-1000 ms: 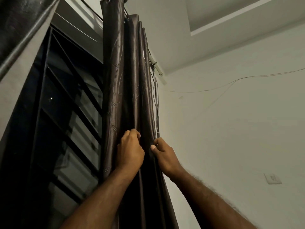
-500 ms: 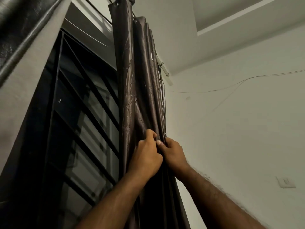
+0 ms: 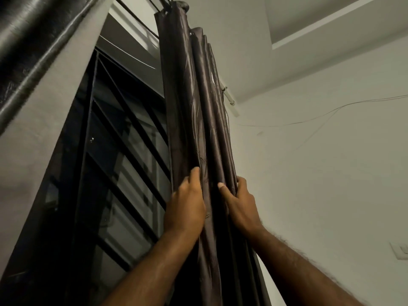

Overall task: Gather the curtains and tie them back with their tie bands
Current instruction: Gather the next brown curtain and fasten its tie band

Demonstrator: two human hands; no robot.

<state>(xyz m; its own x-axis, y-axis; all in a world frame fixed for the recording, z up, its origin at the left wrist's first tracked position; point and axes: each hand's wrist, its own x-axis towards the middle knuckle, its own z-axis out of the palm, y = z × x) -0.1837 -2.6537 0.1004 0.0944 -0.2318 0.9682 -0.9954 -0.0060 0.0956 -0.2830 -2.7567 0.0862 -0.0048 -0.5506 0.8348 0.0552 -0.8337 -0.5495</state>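
A dark brown shiny curtain point(image 3: 198, 102) hangs from a rod at the top, bunched into several narrow vertical folds at the window's right edge. My left hand point(image 3: 186, 204) holds the left folds, its fingers curled round them out of sight. My right hand point(image 3: 239, 204) grips the right folds, thumb on the front and fingers wrapped round the curtain's wall-side edge. A strip of folded fabric shows between the two hands. No tie band is in view.
A dark window with a black metal grille point(image 3: 123, 164) fills the left. Another dark curtain point(image 3: 33, 47) crosses the top left corner. A white wall with thin wires point(image 3: 309, 115) lies to the right, and a wall switch point(image 3: 400, 250) sits at the far right edge.
My hands were pressed together on the folds half a second ago; now they sit slightly apart on the bunch. The view has shifted, so the curtain sits further right in frame.
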